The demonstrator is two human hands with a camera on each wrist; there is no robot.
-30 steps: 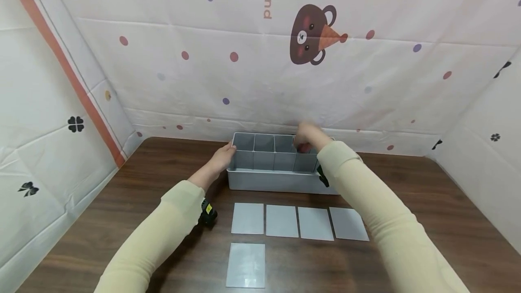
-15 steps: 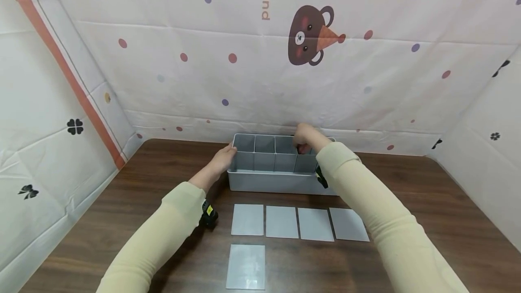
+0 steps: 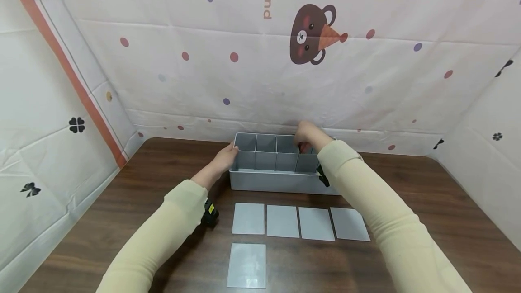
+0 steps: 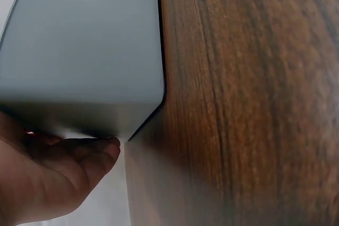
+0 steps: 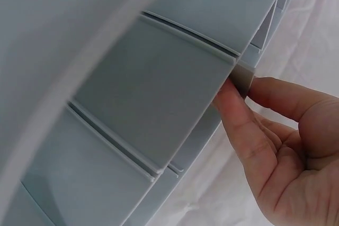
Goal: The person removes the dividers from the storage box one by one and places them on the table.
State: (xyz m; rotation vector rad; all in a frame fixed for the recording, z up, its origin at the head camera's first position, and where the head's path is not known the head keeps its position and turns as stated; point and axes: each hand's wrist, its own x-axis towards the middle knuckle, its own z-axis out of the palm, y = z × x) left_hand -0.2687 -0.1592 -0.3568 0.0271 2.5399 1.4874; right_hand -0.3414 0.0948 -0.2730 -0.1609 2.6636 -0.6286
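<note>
A long grey storage box (image 3: 281,181) with a row of compartments stands at the back of the table. My left hand (image 3: 223,157) holds its left end, with the thumb at the rim; in the left wrist view the fingers (image 4: 92,157) lie against the outer end wall. My right hand (image 3: 308,134) reaches over the box's right part. In the right wrist view, the right thumb and fingers (image 5: 238,117) pinch a thin grey divider (image 5: 242,78) at its edge, among other upright panels (image 5: 159,91). The sleeve hides the box's right end in the head view.
Several flat grey panels (image 3: 282,221) lie in a row on the brown wooden table (image 3: 325,266) before the box. A separate panel (image 3: 246,266) lies nearer at the left. A patterned cloth (image 3: 260,80) hangs close behind the box.
The right hand was blurred by motion one second ago and now looks steady at nearly the same spot. The left hand, box and loose panels stay essentially in place.
</note>
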